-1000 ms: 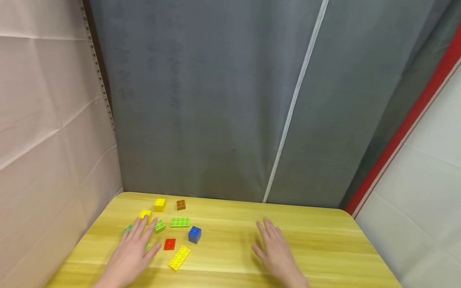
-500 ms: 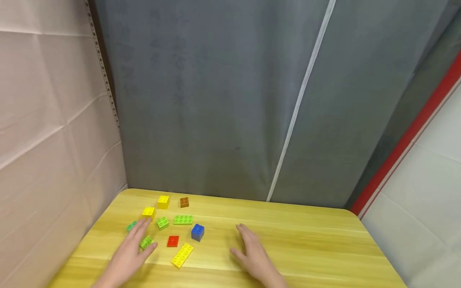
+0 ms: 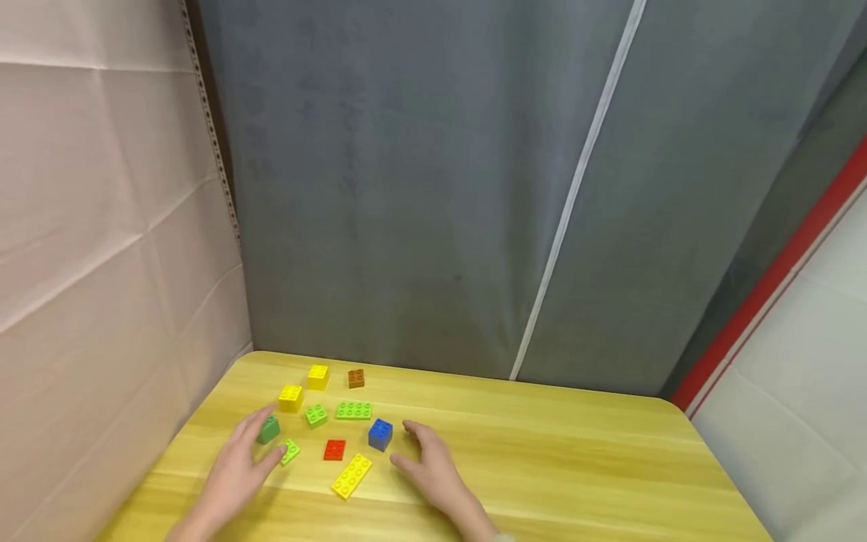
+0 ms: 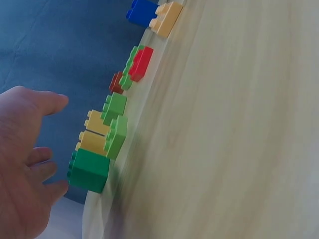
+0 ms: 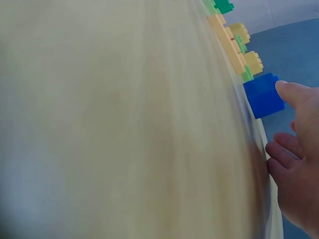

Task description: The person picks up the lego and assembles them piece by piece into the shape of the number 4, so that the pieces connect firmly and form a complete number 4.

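Note:
My left hand (image 3: 233, 463) hovers at the table's left side, thumb and fingers spread apart around a dark green toy brick (image 3: 268, 430). By its thumb lies a small lime brick (image 3: 290, 452). In the left wrist view there is a gap between the fingers and the dark green brick (image 4: 88, 170). My right hand (image 3: 433, 467) is just right of a blue brick (image 3: 381, 434), fingers loosely extended and holding nothing. The right wrist view has the thumb overlapping the edge of the blue brick (image 5: 264, 95); whether they touch, I cannot tell.
Between the hands lie a red brick (image 3: 335, 450) and a long yellow brick (image 3: 351, 476). Farther back are two lime bricks, one short (image 3: 316, 416) and one long (image 3: 354, 410), two yellow bricks (image 3: 318, 377) and a brown brick (image 3: 356, 378). Grey curtain (image 3: 420, 188) hangs behind the table.
My right hand has moved left, up beside the blue brick. The left hand has shifted slightly, uncovering the dark green brick and a lime one. The bricks appear to stay in place.

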{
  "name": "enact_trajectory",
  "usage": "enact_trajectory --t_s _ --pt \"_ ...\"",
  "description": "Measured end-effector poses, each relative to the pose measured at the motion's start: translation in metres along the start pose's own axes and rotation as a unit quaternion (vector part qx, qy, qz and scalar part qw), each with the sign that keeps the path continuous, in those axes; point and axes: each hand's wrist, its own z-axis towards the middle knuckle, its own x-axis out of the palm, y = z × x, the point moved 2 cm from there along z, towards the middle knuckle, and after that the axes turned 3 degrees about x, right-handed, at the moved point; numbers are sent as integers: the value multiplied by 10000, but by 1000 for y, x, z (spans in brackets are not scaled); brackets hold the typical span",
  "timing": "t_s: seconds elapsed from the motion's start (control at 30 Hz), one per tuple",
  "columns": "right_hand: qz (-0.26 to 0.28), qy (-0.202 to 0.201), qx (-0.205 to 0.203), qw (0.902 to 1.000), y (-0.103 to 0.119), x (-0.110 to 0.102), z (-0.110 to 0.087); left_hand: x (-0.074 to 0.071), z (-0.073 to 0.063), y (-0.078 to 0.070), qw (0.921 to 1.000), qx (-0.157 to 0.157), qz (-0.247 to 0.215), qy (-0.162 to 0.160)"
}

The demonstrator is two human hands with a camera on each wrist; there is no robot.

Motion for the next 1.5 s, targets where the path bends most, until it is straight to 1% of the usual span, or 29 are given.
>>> enact_trajectory --t_s 0.17,0.27,0.43,0.57,0.67,0.83,0.93,1.03,1.13,1.27,1.33,1.5 --pt "102 -271 -1 9996 4 10 13 -3 8 12 9998 -114 -10 -152" --pt "133 -429 148 9989 7 16 18 -2 12 19 9995 -269 -74 -139" --pt "56 -769 265 9967 11 24 23 1 16 31 9972 -727 -167 -36" --pt "-63 -872 258 9958 13 26 24 4 20 37 9936 -1057 -346 203" --pt "-25 -811 284 9963 12 25 23 6 22 40 9899 -1251 -502 448" --pt "371 -506 306 9976 7 18 20 7 24 47 9836 -1529 -656 701" --pt "531 -324 282 9977 4 12 16 8 25 50 9813 -1638 -727 699" --pt "533 -165 231 9982 2 5 11 8 25 54 9801 -1698 -748 702" --pt "520 2 241 9984 0 -2 6 8 26 55 9782 -1768 -751 790" --pt "477 107 251 9985 -7 -15 0 7 26 56 9759 -1849 -757 874" --pt "473 123 259 9985 -12 -20 -3 6 25 56 9762 -1850 -739 856" --pt "536 125 233 9982 -22 -35 -7 6 22 58 9810 -1695 -613 718"
